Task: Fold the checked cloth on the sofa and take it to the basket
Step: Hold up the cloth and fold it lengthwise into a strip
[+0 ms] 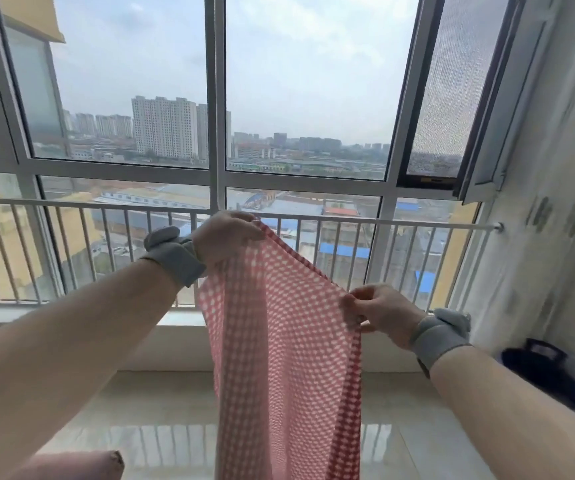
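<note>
The checked cloth (286,341), red and white, hangs in the air in front of me and runs down past the bottom edge of the view. My left hand (225,237) pinches its upper left corner, held higher. My right hand (379,313) pinches the upper right corner, lower and to the right. The top edge slopes between the two hands. Both wrists wear grey bands. The sofa shows only as a pink corner (81,465) at the bottom left. No basket is clearly in view.
A large window with a white railing (106,206) fills the wall ahead, above a low ledge. The floor is glossy pale tile (161,410). A dark blue object (549,372) lies by the right wall.
</note>
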The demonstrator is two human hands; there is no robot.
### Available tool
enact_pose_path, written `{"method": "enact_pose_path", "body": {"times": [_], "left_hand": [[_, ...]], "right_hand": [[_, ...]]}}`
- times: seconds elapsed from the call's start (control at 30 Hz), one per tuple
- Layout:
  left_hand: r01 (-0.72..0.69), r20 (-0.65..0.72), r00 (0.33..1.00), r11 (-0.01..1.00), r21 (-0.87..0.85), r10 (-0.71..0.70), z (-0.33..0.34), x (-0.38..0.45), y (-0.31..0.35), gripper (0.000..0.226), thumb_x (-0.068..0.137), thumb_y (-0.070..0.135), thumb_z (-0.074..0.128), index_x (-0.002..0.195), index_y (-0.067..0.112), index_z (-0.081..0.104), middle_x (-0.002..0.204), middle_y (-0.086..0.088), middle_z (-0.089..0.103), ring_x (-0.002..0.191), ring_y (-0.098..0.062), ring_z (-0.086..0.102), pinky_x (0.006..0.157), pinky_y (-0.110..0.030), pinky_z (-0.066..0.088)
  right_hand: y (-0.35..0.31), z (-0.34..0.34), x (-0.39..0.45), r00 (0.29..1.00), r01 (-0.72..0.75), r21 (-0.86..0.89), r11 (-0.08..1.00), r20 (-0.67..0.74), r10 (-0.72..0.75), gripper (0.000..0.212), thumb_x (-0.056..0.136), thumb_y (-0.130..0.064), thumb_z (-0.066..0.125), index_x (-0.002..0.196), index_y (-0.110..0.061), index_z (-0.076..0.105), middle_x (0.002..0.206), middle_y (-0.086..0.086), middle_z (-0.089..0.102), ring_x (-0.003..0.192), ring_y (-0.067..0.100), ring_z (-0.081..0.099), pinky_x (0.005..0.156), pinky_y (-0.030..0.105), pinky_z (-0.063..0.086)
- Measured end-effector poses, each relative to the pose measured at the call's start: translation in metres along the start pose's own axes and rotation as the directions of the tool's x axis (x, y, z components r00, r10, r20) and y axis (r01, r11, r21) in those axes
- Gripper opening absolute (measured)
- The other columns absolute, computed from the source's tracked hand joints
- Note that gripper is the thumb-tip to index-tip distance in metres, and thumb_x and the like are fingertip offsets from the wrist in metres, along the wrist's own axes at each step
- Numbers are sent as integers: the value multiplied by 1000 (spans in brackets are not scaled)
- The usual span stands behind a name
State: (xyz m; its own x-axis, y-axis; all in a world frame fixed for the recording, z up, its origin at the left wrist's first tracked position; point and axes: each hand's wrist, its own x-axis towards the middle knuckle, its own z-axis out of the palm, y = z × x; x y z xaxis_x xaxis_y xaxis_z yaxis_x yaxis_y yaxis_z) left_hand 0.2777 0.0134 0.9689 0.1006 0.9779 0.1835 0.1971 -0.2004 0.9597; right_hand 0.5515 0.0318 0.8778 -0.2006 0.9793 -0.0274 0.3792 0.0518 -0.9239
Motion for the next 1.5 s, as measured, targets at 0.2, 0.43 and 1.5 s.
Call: {"method": "enact_pose_path", "body": {"times": [0.2, 0.43, 1.5], "left_hand": [[91, -109, 993, 913, 398, -51, -11, -3, -15, 11, 84, 18, 61, 93, 12, 65, 95, -5, 60, 89, -19, 54, 70, -29, 46], [-281, 230, 956, 786, 550, 181, 36, -18, -13, 54, 58, 76, 55, 104, 49, 57, 91, 13, 67, 81, 0, 63, 63, -15, 50], [-72, -128, 989, 997, -11, 70, -50, -40, -9, 15, 87, 5, 62, 73, 0, 61, 70, -13, 56, 62, -24, 53, 69, -35, 51]], "right_hand": [[-28, 11, 5, 999, -11, 409, 913, 49, -10, 19, 93, -25, 61, 90, -11, 72, 81, 7, 73, 67, 19, 68, 64, 33, 59], [-100, 44, -8, 893, 113, 363, 925, 371, -255, 3, 81, -6, 67, 83, -4, 68, 74, 11, 61, 61, 21, 59, 56, 29, 53], [-27, 25, 6, 1000, -10, -72, 997, 11, 11, 23, 89, -29, 68, 93, -6, 70, 84, 6, 71, 73, 18, 66, 65, 31, 58]]}}
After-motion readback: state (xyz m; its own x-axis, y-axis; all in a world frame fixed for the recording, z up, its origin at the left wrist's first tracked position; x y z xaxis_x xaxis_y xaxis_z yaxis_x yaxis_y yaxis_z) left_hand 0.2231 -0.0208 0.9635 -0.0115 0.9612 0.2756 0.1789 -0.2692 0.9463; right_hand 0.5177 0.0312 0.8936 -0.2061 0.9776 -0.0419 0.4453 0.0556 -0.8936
